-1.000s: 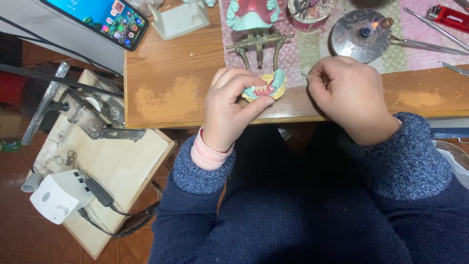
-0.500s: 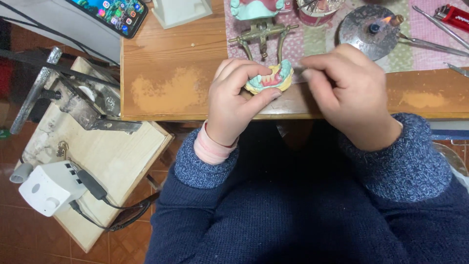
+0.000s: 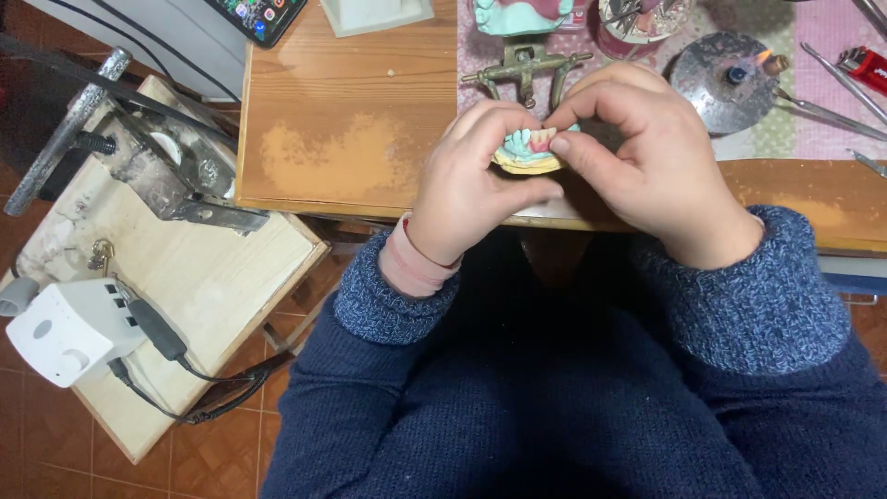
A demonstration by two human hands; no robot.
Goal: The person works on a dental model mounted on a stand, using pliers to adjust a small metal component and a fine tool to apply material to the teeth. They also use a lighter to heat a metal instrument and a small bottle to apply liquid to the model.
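Dental model (image 3: 528,152), yellowish base with teal gum and a row of teeth, held just above the near edge of the wooden bench (image 3: 342,139), between both hands. Left hand (image 3: 471,185) curled round the model's left side, thumb under the base, fingers arched over the top. Right hand (image 3: 651,162) closed in a pinch, thumb and forefinger tips meeting at the teeth on the model's right. Directly behind, on a pink patterned cloth (image 3: 832,55): brass articulator (image 3: 527,66), second teal cast (image 3: 517,14). Farther right: round metal burner (image 3: 725,79) with a small flame, thin steel tools (image 3: 836,79), red lighter (image 3: 867,66). Left of the bench: metal press (image 3: 139,148) on a pale board (image 3: 199,286), white box (image 3: 65,328) with black cable.
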